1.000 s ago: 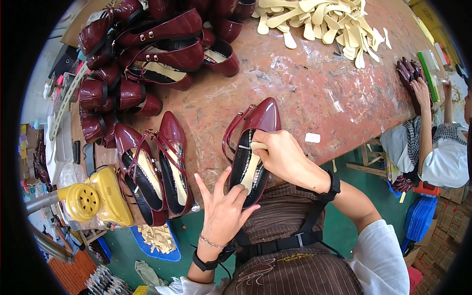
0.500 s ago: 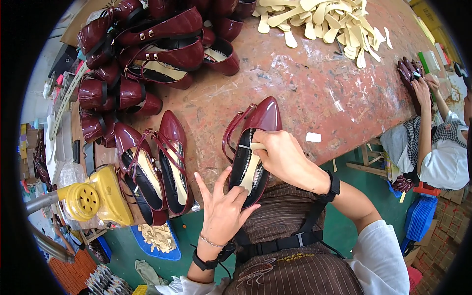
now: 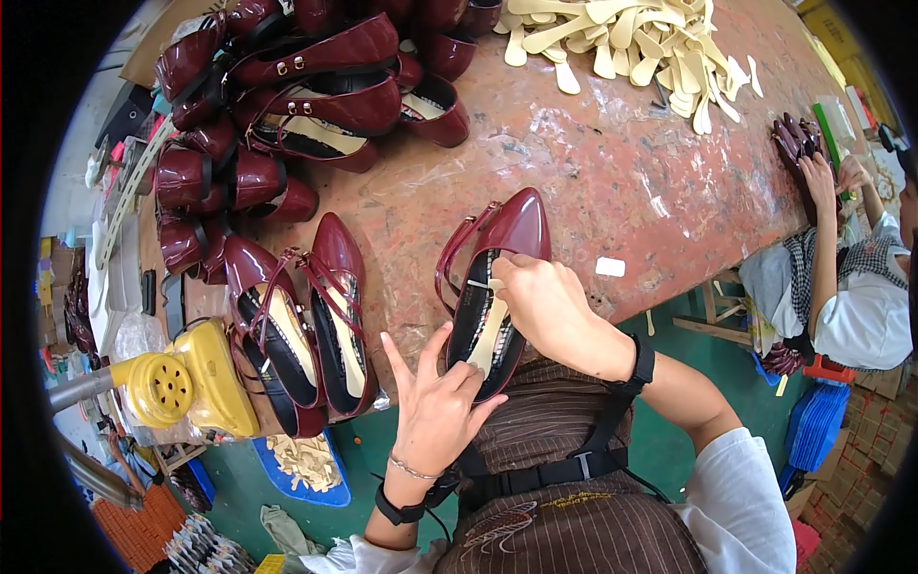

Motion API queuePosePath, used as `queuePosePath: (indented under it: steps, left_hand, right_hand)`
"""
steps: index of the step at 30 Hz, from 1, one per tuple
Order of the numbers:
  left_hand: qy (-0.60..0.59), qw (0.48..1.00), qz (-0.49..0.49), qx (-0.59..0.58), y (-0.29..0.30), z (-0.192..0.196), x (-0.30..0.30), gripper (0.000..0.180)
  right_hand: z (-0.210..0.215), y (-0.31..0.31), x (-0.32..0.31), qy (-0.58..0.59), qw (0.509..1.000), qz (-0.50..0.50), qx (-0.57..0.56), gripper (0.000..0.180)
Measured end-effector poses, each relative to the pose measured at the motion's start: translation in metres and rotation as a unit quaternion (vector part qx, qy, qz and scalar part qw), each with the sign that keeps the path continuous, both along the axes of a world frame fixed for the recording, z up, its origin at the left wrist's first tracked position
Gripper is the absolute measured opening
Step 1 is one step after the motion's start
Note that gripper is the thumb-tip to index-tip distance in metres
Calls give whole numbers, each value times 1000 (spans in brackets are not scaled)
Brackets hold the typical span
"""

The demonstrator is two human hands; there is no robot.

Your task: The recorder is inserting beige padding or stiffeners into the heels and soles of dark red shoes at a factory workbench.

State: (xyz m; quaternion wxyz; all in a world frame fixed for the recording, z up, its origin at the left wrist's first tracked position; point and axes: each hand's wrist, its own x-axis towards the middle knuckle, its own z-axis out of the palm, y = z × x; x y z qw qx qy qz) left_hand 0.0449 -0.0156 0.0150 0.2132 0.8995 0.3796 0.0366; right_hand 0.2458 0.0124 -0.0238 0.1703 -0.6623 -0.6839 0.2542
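**Hands pressing an insole into a burgundy pointed shoe at a workbench**

Little has changed over the last second. The glossy burgundy pointed-toe shoe with ankle straps (image 3: 492, 287) lies in the same place at the near edge of the bench, toe pointing away from the person, heel end over the lap. The right hand (image 3: 547, 304) stays on top of the shoe's opening, fingers curled down and pressing on the pale insole (image 3: 491, 330) inside. The left hand (image 3: 438, 407) remains at the heel end, palm up, fingers spread wide, with only the fingertips touching the shoe's rim (it supports rather than grips). Judging by this stillness, the insole is being seated and held in place, and the work on this shoe is not yet finished.

The surface is a worn reddish-brown bench top (image 3: 612, 163), scuffed and blotched. Just left of the held shoe lies a pair of matching burgundy strappy shoes (image 3: 301, 316), and beyond them a heap of similar burgundy shoes (image 3: 287, 86). At the far side sits a pile of cream-coloured flat insole boards (image 3: 641, 38). A yellow plastic heat blower (image 3: 182, 383) stands at the bench's left corner. A small white scrap (image 3: 609, 267) lies near the right hand.

To the right, another person's hand (image 3: 820, 177) works at the same bench. The floor below is green.
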Motion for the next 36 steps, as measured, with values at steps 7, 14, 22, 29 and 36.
queuePosePath:
  steps: [7, 14, 22, 29, 36]
  left_hand:
    - [7, 1000, 2, 2, -2, -1, -1, 34]
    - [2, 1000, 8, 5, 1, 0, 1, 32]
    - [17, 1000, 7, 11, -2, -1, 3, 35]
    - [-31, 997, 63, 30, -19, -13, 11, 23]
    - [-255, 962, 95, -26, -6, 20, -8, 16]
  right_hand:
    - [8, -6, -17, -126, 991, -11, 44, 26]
    - [-2, -10, -8, -193, 969, 47, 147, 13]
    - [17, -13, 6, -97, 987, 83, 93, 12]
    - [18, -17, 45, 17, 976, -154, 156, 5]
    - [-1, -41, 97, -24, 975, -188, 113, 8]
